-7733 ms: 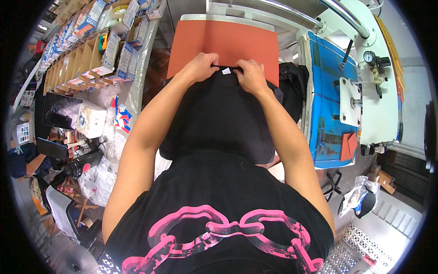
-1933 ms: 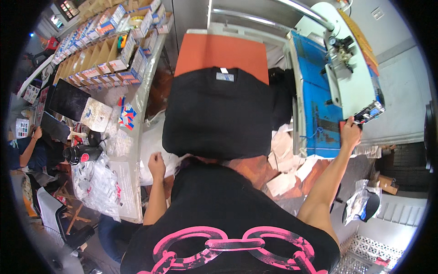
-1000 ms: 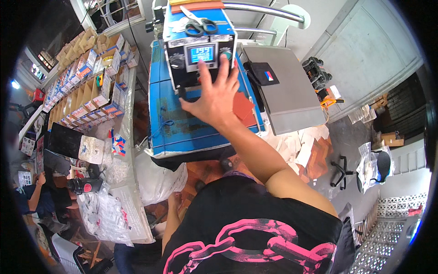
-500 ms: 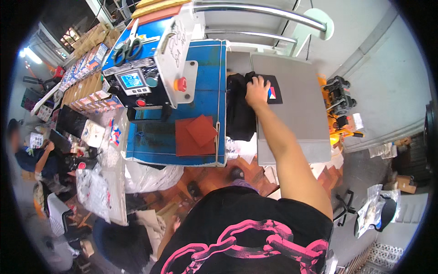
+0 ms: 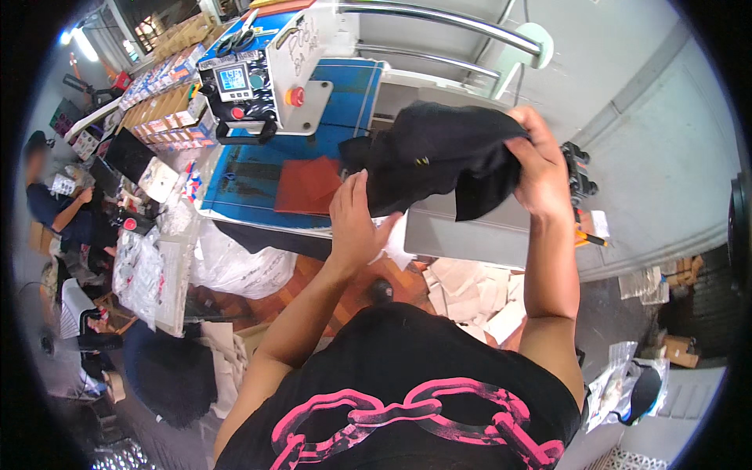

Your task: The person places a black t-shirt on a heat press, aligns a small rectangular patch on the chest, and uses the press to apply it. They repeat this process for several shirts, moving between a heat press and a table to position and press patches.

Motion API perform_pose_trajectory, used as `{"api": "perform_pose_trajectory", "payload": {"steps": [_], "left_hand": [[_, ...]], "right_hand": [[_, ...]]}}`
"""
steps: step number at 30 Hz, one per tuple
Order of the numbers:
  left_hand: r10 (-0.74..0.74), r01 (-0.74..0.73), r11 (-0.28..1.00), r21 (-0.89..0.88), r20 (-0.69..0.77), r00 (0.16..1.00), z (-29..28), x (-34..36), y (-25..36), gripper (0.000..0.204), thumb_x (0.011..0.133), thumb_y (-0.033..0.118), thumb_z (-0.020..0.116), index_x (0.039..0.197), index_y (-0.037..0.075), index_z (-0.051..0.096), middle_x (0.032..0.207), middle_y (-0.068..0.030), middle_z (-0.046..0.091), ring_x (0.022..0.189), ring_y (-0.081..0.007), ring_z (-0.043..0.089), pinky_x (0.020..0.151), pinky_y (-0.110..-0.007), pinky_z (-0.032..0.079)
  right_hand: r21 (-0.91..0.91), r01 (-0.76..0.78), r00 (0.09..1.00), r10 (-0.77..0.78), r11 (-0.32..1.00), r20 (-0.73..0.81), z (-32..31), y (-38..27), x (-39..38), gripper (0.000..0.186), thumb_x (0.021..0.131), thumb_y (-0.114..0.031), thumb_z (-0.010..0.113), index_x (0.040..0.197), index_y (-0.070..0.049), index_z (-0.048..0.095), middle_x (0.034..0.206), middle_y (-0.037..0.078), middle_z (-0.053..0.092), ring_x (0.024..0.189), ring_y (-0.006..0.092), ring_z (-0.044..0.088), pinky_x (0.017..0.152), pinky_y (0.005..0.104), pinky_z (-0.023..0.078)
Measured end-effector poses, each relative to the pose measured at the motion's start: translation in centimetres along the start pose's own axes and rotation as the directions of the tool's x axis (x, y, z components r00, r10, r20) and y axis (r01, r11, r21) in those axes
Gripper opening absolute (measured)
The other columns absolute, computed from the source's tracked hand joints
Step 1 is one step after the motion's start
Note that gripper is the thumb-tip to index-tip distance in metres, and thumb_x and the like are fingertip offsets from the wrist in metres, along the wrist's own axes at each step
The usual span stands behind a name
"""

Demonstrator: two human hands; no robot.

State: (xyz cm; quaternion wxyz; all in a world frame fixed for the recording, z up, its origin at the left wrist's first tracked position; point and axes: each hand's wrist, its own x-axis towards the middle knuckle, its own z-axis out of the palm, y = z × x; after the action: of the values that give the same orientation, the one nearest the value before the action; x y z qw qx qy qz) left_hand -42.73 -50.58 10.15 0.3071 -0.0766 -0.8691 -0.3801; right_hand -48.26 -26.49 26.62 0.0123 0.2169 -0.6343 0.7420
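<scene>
A black cloth (image 5: 439, 149) with a small yellow mark hangs raised over the grey board (image 5: 446, 235); whether it is a garment is hard to tell. My right hand (image 5: 542, 168) pinches its right side between thumb and fingers. At the lower left edge of the cloth is my left hand (image 5: 356, 223), its fingers stretched out and thumb apart, against or just in front of the fabric. Reddish-brown sheets (image 5: 301, 188) lie to the left of that hand, on the blue bed (image 5: 251, 188) of a press machine. The flag patch is hidden from view.
The press's control box (image 5: 243, 86), with scissors (image 5: 239, 39) on top and a red button (image 5: 294, 96), stands at the back left. Boxes (image 5: 160, 113) are stacked beyond it. Brown paper pieces (image 5: 474, 294) lie below the board. Another person (image 5: 63, 196) sits far left.
My right hand has lifted the black cloth off the table and moved right with it. From low at my side, my left hand has come up to the cloth. The view has shifted slightly.
</scene>
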Motion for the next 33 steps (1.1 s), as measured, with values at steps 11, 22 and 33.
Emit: {"api": "perform_pose_trajectory", "payload": {"steps": [11, 22, 33], "left_hand": [[-0.088, 0.468, 0.768, -0.437, 0.652, 0.753, -3.5, -2.8, -1.1, 0.021, 0.070, -0.004, 0.073, 0.075, 0.003, 0.054, 0.091, -0.0040, 0.064, 0.085, -0.0113, 0.055, 0.072, -0.027, 0.044], [0.055, 0.628, 0.711, -0.316, 0.916, 0.398, -8.6, -8.5, -2.4, 0.041, 0.069, 0.000, 0.084, 0.071, 0.009, 0.045, 0.082, 0.0005, 0.055, 0.077, -0.0098, 0.050, 0.067, -0.026, 0.042], [-0.068, 0.037, 0.998, 0.058, 0.759, 0.647, -6.0, -1.8, 3.5, 0.026, 0.081, -0.005, 0.069, 0.106, 0.002, 0.063, 0.100, -0.0075, 0.067, 0.097, -0.0196, 0.063, 0.085, -0.035, 0.049]], "right_hand": [[-0.180, -0.385, 0.918, 0.355, 0.905, -0.178, -8.3, -8.6, -19.7, 0.050, 0.065, -0.007, 0.064, 0.114, 0.003, 0.056, 0.102, 0.007, 0.062, 0.095, 0.0153, 0.060, 0.086, 0.0262, 0.045], [-0.484, -0.730, 0.632, 0.746, 0.482, -0.209, -12.7, 2.0, -30.3, 0.019, 0.080, -0.013, 0.079, 0.086, 0.000, 0.066, 0.076, 0.003, 0.065, 0.074, 0.0113, 0.058, 0.068, 0.0292, 0.047], [-0.493, -0.588, 0.807, 0.422, 0.641, -0.414, -20.0, -0.5, -25.0, 0.021, 0.084, 0.003, 0.071, 0.088, -0.004, 0.051, 0.077, -0.003, 0.052, 0.069, 0.0063, 0.045, 0.063, 0.0230, 0.038]]}}
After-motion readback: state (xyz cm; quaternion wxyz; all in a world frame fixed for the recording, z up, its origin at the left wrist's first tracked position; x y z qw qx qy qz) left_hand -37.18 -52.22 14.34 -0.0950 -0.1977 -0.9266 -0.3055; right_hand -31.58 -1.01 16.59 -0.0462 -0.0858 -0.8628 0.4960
